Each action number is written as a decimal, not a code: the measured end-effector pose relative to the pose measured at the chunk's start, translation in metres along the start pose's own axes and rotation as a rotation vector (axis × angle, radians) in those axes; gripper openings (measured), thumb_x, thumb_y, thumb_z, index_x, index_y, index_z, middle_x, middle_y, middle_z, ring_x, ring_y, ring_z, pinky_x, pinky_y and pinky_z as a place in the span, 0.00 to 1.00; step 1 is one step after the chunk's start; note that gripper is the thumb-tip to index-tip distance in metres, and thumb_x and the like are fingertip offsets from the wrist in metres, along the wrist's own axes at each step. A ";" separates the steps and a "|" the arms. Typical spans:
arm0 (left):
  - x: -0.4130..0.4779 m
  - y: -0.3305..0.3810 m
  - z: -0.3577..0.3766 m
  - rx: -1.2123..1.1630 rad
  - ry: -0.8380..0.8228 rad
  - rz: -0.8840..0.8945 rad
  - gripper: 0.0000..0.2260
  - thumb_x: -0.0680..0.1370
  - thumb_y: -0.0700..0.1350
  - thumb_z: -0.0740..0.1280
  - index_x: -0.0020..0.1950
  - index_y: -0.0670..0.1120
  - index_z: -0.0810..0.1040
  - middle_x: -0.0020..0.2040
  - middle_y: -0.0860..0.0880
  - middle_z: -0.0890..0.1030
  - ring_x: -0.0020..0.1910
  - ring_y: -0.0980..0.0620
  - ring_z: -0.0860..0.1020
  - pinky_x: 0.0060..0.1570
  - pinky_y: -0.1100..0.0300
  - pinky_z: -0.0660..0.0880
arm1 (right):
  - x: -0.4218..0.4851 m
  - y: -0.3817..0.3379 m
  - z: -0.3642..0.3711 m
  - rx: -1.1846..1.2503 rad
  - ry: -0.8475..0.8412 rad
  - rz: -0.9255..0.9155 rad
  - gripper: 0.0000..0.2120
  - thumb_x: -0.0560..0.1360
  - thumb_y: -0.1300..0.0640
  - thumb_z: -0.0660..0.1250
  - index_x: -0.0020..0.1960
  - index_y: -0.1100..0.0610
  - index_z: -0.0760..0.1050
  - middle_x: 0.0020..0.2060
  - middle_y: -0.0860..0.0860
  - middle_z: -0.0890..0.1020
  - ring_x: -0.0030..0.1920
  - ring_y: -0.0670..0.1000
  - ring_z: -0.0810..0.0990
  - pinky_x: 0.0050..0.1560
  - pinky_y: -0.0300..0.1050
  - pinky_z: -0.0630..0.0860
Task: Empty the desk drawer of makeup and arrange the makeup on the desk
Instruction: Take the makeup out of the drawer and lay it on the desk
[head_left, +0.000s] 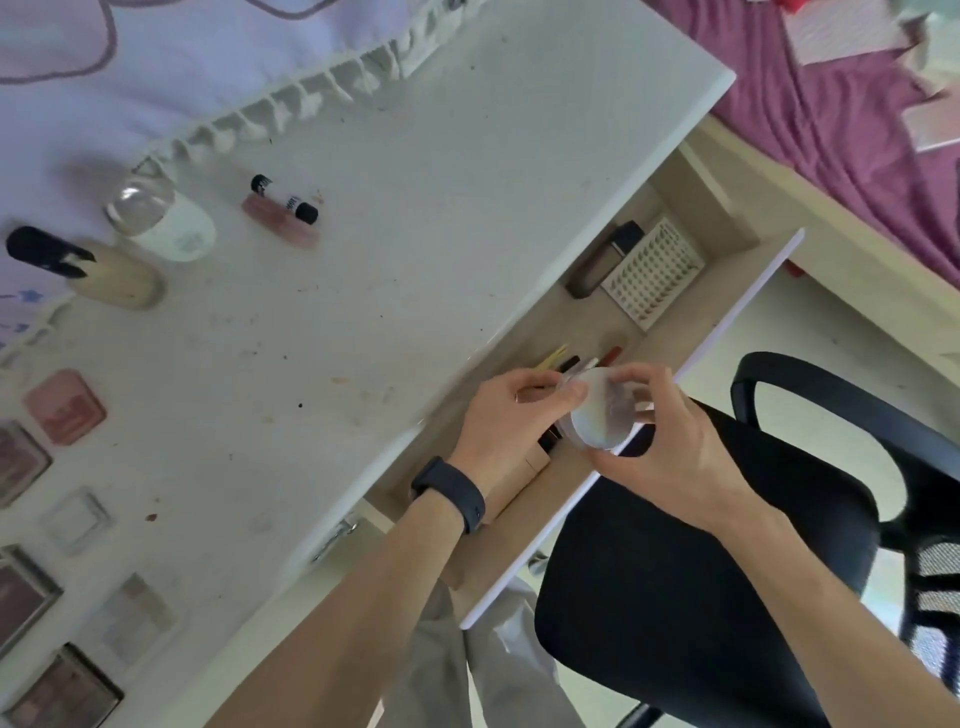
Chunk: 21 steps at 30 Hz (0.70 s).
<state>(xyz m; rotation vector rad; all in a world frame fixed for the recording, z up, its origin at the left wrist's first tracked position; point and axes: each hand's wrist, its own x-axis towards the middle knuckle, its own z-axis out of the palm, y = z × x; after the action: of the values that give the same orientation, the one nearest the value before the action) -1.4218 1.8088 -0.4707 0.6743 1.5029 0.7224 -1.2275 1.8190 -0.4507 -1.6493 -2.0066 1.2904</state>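
Note:
Both hands hold a round clear compact (602, 415) above the open drawer (670, 338). My left hand (509, 421) grips its left rim, and my right hand (670, 441) curls round its right side. Inside the drawer lie a dark tube (605, 257), a white perforated box (654, 270) and several pencils (582, 358). On the white desk (415, 234) stand a beige bottle with a black cap (104, 275), a white jar with a clear lid (156, 221) and a pink case with a small black-capped tube (283, 213). Several palettes (62, 410) line the desk's left edge.
A black office chair (727, 545) stands under the drawer front at the right. A purple bed cover (831, 104) fills the upper right. A pale frilled cloth (156, 62) borders the desk's far side. The desk's middle carries only small specks.

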 end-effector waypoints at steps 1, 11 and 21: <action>-0.003 0.000 -0.003 0.025 0.007 0.023 0.13 0.72 0.58 0.75 0.52 0.54 0.84 0.45 0.58 0.86 0.45 0.61 0.83 0.43 0.67 0.77 | -0.002 0.001 -0.001 0.055 -0.022 0.000 0.33 0.66 0.55 0.82 0.65 0.46 0.68 0.60 0.40 0.77 0.60 0.42 0.78 0.55 0.33 0.77; -0.002 0.028 -0.064 -0.084 0.278 0.140 0.04 0.72 0.50 0.74 0.47 0.56 0.86 0.45 0.57 0.86 0.46 0.56 0.84 0.45 0.62 0.80 | 0.130 0.026 -0.003 -0.006 0.055 0.373 0.30 0.76 0.44 0.68 0.73 0.54 0.66 0.59 0.46 0.75 0.58 0.50 0.77 0.56 0.51 0.77; -0.017 0.017 -0.137 -0.140 0.465 0.090 0.06 0.74 0.49 0.72 0.38 0.54 0.85 0.38 0.53 0.83 0.43 0.53 0.83 0.46 0.60 0.81 | 0.227 0.045 0.030 -0.032 0.349 0.708 0.38 0.77 0.44 0.67 0.77 0.63 0.57 0.69 0.65 0.73 0.65 0.64 0.76 0.48 0.50 0.70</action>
<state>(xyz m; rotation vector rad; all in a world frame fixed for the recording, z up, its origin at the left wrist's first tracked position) -1.5575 1.7998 -0.4428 0.4881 1.8289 1.0968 -1.2928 2.0040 -0.5776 -2.5169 -1.2839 1.0318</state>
